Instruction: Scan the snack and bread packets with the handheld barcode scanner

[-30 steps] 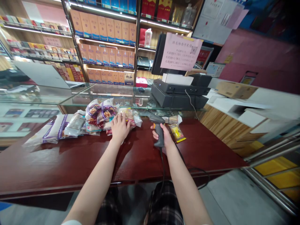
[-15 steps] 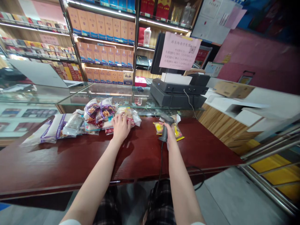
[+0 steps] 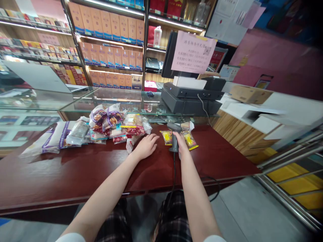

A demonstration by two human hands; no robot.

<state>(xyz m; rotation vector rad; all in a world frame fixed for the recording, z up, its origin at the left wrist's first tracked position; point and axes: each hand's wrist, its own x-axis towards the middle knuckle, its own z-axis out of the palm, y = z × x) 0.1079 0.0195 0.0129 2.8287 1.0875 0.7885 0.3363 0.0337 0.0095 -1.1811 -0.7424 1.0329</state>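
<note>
My right hand (image 3: 180,143) is wrapped round the grip of a dark grey barcode scanner (image 3: 174,139), its head pointing up and left. One yellow snack packet (image 3: 166,136) lies just left of the scanner; another yellow packet (image 3: 189,140) sits to its right, beside the hand. A whitish packet (image 3: 187,126) lies behind them. My left hand (image 3: 147,147) is over the red-brown desk (image 3: 101,174), fingers stretched out and holding nothing. Left of it is a heap of bagged snacks (image 3: 113,117), with a small white-and-red packet (image 3: 131,144) nearest the wrist.
Behind the desk runs a glass display counter (image 3: 118,95) carrying a black cash drawer (image 3: 189,102) and a monitor (image 3: 169,55) with a pink sign (image 3: 193,52). The scanner's cable (image 3: 174,171) hangs over the front edge. Metal rails (image 3: 285,195) stand at the right.
My left hand has left the snack heap and moved right over bare desk. The scanner has shifted right and back slightly left. A second yellow packet shows left of the scanner.
</note>
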